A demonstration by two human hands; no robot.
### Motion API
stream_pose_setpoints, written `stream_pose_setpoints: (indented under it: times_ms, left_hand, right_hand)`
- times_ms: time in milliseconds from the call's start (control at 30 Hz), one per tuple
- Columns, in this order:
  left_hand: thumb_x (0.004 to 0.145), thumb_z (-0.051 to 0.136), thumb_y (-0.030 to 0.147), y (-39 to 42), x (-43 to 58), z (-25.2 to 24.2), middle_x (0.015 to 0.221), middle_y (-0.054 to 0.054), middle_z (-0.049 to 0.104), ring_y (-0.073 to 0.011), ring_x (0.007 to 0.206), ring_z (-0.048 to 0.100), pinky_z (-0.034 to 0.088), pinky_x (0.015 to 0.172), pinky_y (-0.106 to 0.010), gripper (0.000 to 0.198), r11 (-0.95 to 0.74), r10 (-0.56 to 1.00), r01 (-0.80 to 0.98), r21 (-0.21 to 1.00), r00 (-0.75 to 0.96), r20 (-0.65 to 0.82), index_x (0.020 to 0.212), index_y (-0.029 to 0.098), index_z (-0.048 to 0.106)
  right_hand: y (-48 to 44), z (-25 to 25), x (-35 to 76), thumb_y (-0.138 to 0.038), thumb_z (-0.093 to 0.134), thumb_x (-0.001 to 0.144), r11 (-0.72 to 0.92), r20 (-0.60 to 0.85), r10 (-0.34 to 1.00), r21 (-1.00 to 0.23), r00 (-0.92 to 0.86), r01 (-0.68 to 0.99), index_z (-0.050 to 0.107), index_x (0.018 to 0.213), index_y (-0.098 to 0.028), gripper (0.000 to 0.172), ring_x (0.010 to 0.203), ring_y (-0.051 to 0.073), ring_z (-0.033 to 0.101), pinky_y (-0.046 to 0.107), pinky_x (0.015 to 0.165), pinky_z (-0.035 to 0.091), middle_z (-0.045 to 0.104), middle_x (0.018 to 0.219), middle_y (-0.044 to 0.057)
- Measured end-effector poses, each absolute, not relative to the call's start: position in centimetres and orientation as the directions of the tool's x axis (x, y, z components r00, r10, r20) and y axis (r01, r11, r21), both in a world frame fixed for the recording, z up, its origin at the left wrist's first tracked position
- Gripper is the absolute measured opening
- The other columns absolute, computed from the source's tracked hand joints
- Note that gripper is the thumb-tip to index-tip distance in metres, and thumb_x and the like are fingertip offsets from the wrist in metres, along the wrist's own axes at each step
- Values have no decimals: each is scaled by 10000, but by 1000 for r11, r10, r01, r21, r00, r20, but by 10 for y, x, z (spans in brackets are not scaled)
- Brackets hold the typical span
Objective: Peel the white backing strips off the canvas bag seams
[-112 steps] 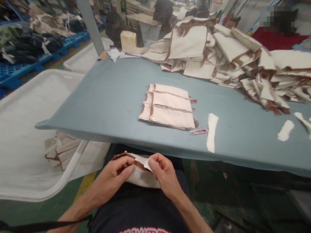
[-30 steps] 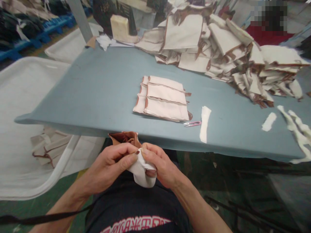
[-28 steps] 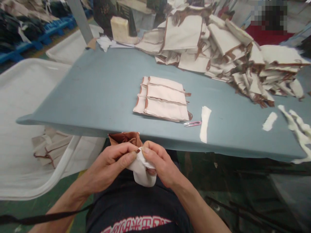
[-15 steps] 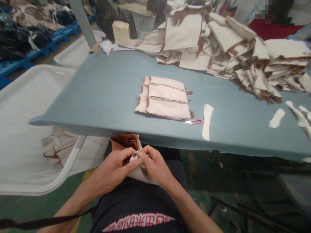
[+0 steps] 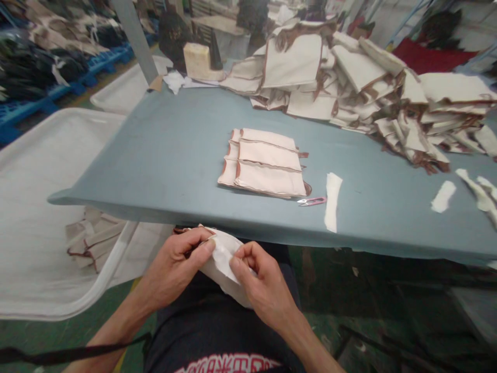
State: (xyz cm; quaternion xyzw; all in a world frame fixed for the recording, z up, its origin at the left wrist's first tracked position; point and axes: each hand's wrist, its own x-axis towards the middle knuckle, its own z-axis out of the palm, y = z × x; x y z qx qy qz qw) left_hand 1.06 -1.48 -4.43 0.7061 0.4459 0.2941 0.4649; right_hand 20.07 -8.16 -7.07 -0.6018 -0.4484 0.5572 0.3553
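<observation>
I see the left hand point(image 5: 178, 265) pinched narrow on the edge of the pouch point(image 5: 236, 295), and the right hand point(image 5: 264, 284) gripping a white piece point(image 5: 222, 255) over it between thumb and finger; whether that piece is attached, I can't tell. The pouch is above the lap, just before the table point(image 5: 163, 140). The bin point(image 5: 111, 272) holds cream pieces point(image 5: 93, 235), partly hidden from me by the table's edge. On top I have a stack point(image 5: 268, 160), snips point(image 5: 312, 201) beside a scrap point(image 5: 333, 202), and a heap point(image 5: 298, 62) behind.

Cream cloth piece point(image 5: 224, 280), brown-trimmed, slanted
</observation>
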Motion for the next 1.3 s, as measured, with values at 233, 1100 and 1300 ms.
stream_pose_setpoints:
  times_ms: [233,1100,1300]
  left_hand:
    - [955,544,249,-4,8,-20,779,12,698,-119,656,562,432,611,-197,294,-235,892,290,928,443,88,708,171,681]
    - [992,597,303,-15,9,-1,590,86,440,-71,528,400,283,482,-182,342,-275,737,363,890,675,-47,674,178,600]
    - [1014,564,245,-19,6,5,668,67,633,-74,590,548,356,526,-167,266,-354,699,341,871,715,4,795,203,709]
  right_hand:
    - [-119,-44,247,-315,697,879,-144,-436,857,-714,-274,685,625,758,-249,155,585,171,602,268,576,389,635,648,-32]
    - [-19,-3,238,-575,804,885,645,313,698,-666,-645,375,502,640,-190,547,584,95,433,260,579,252,464,604,-67]
    - [-16,8,243,-439,836,881,547,158,700,-745,-697,381,577,705,-180,407,612,90,475,229,577,287,495,661,-62]
